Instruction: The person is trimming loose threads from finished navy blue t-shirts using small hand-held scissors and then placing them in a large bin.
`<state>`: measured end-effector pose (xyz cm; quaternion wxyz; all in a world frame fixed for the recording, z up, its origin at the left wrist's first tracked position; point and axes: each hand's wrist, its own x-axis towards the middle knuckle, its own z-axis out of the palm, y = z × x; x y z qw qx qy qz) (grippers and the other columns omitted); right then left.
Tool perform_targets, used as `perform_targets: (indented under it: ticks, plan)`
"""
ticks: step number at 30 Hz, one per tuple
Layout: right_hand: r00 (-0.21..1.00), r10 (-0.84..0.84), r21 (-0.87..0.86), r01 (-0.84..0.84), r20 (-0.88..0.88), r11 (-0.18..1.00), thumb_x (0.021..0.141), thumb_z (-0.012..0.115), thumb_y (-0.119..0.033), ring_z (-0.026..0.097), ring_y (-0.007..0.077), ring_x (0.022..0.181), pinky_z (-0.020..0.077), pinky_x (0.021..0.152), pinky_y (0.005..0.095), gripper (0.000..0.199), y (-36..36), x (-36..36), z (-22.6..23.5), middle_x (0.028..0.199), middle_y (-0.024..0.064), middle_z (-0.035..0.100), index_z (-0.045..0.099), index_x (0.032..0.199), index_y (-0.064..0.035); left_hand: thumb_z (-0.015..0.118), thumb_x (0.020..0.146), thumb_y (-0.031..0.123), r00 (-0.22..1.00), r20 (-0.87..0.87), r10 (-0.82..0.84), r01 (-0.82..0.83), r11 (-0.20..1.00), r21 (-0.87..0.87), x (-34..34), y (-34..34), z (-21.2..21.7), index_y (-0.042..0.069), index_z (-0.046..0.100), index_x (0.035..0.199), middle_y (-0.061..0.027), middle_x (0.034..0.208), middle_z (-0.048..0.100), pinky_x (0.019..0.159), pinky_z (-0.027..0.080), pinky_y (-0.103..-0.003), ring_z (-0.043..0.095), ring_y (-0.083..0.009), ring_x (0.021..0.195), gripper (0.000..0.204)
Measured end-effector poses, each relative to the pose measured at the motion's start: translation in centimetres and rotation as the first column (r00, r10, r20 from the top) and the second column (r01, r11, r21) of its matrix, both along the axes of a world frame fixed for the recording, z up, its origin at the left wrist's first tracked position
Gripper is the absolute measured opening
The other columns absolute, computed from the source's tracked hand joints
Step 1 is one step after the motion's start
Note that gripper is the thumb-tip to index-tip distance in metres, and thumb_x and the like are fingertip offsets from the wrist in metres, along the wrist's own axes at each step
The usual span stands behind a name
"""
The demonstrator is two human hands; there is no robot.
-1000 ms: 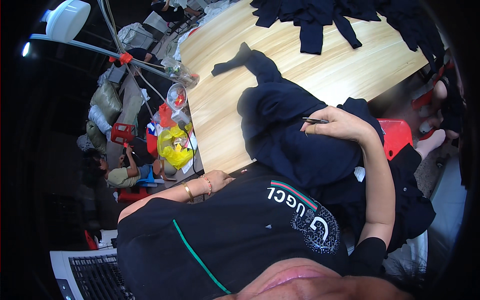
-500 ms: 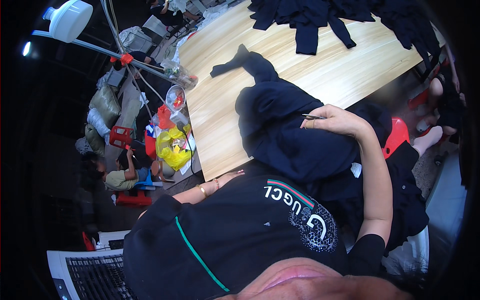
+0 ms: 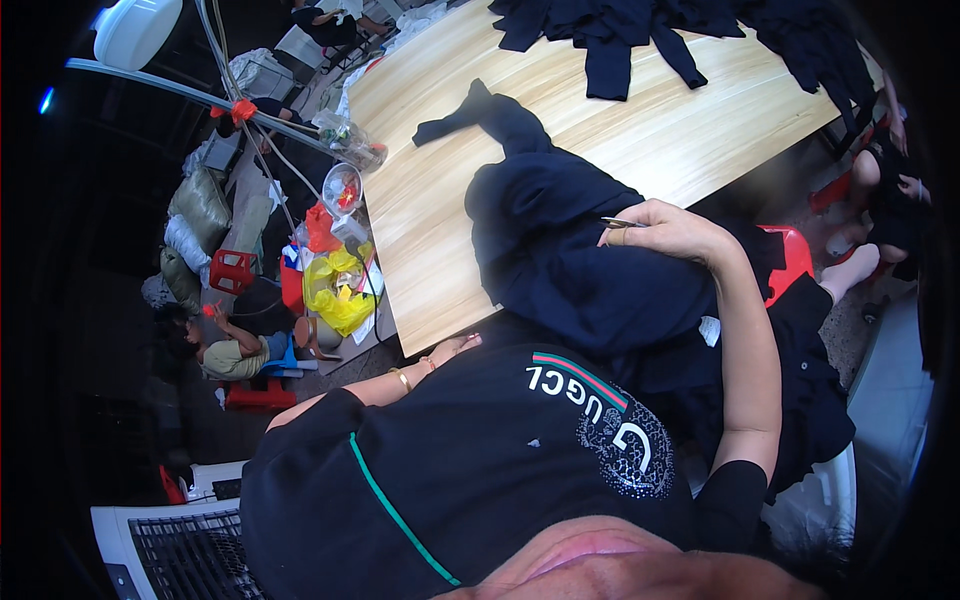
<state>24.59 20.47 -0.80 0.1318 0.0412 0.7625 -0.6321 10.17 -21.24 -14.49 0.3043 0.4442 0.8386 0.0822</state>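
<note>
A black garment [image 3: 580, 270] lies bunched over the table's front edge and onto my lap, one sleeve stretched away on the wood. My right hand [image 3: 675, 235] rests on top of it, fingers curled round small metal thread snips [image 3: 622, 222] whose points face left. At the near edge of the table is my left hand [image 3: 458, 347], partly hidden by my shirt. Its visible fingers are pressed together against the dark cloth; the exact grip is hard to see.
A pile of black garments [image 3: 610, 40] covers the table's [image 3: 430, 250] far side. To the left are a yellow plastic bag [image 3: 340, 290], a small clear cup [image 3: 342, 188] and a metal pole with cables. A red stool [image 3: 790, 265] stands right. Other people sit left and right.
The whole view has shifted slightly. My left hand's fingers show a little more beside the table edge. The right hand keeps the snips on the garment, with little movement.
</note>
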Motion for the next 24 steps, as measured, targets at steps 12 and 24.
perform_targets:
  ticks: [12,24]
  plan:
    - [1.0,-0.013,0.026,0.012,0.016,1.0,0.089,0.059,-0.023,0.063,0.0142,0.087,0.0475,0.085,0.0251,0.027,0.1,0.3,0.2,0.092,0.0079,0.07,0.07,0.101,-0.0013,0.044,0.095,0.047,0.993,-0.037,0.116,-0.121,0.975,-0.186,1.4,1.0,5.1,0.004,0.063,0.107,-0.0213,0.087,0.067,0.078,0.05,-0.044,0.065,-0.0366,0.086,0.048]
    - [0.999,-0.006,0.064,0.004,0.032,0.998,0.089,0.057,-0.021,0.064,0.0142,0.084,0.0483,0.084,0.0247,0.026,0.5,0.4,-0.1,0.09,0.0074,0.07,0.07,0.099,-0.001,0.055,0.088,0.036,0.888,-0.225,-0.402,0.358,0.909,-0.212,0.2,4.5,15.4,0.006,0.067,0.078,-0.0152,0.068,0.064,0.062,0.051,-0.044,0.064,-0.0335,0.065,0.034]
